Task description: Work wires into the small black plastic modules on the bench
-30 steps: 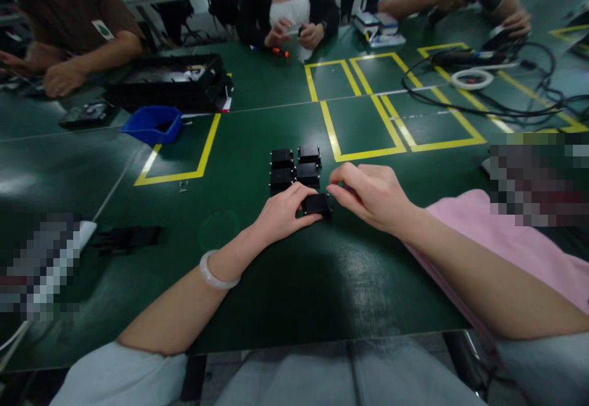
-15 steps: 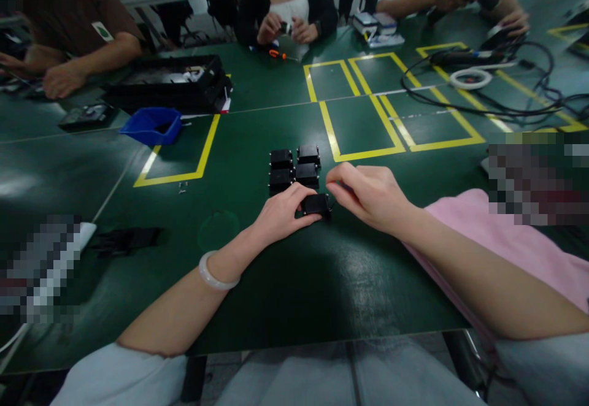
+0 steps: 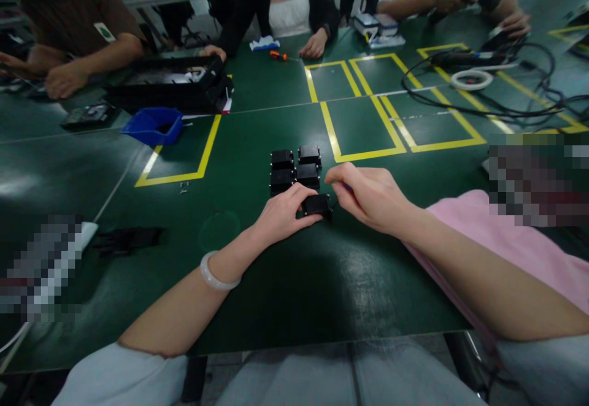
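Note:
My left hand (image 3: 289,211) is closed around a small black block (image 3: 317,204), gripping it between thumb and fingers on the green table. At the block's right end, my right hand (image 3: 368,192) is closed, its fingers pinched together. A thin dark line runs from those fingers to the block's edge, too small to identify. Just beyond my left hand, several similar black blocks (image 3: 281,179) sit close together in two columns, with small bright metal ends at their sides.
A blue bin (image 3: 154,125) and several tiny metal pieces (image 3: 184,187) are at left, near a dark flat part (image 3: 131,239). Pink cloth (image 3: 464,210) lies under my right forearm. Across the table are co-workers, a black tray (image 3: 165,87), an orange-handled screwdriver (image 3: 278,56) and coiled cables (image 3: 473,108).
My hands and the black block stay nearly still. Across the table, a co-worker's hands have come apart, one now at the black tray and the other on the tabletop.

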`<state>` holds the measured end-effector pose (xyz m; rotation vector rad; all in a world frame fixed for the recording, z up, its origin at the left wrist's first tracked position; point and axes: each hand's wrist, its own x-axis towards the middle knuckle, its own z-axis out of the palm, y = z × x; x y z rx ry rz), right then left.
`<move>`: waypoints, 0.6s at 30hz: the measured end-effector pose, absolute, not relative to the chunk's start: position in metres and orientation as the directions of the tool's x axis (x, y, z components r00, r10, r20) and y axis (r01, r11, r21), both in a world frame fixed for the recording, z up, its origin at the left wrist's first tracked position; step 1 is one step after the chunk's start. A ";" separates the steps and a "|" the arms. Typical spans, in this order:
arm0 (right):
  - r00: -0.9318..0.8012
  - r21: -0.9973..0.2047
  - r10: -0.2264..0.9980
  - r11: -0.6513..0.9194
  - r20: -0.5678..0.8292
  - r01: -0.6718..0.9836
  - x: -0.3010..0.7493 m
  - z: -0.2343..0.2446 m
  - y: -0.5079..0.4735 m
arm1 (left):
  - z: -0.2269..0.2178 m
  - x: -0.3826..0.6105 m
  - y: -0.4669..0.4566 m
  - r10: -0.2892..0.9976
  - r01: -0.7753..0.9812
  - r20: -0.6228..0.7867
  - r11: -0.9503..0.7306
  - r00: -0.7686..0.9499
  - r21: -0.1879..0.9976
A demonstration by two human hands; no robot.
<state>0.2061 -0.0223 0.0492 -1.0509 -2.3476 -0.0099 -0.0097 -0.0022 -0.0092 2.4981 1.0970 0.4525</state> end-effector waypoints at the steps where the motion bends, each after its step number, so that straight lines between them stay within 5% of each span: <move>1: -0.526 -0.217 0.690 0.686 0.497 0.695 0.206 0.049 -0.022 | -0.009 -0.010 -0.002 0.752 0.630 0.137 -0.625 0.645 0.462; 18: -0.545 -0.116 0.618 0.715 0.566 0.690 0.208 0.048 -0.022 | -0.010 -0.011 -0.002 0.757 0.634 0.143 -0.621 0.638 0.461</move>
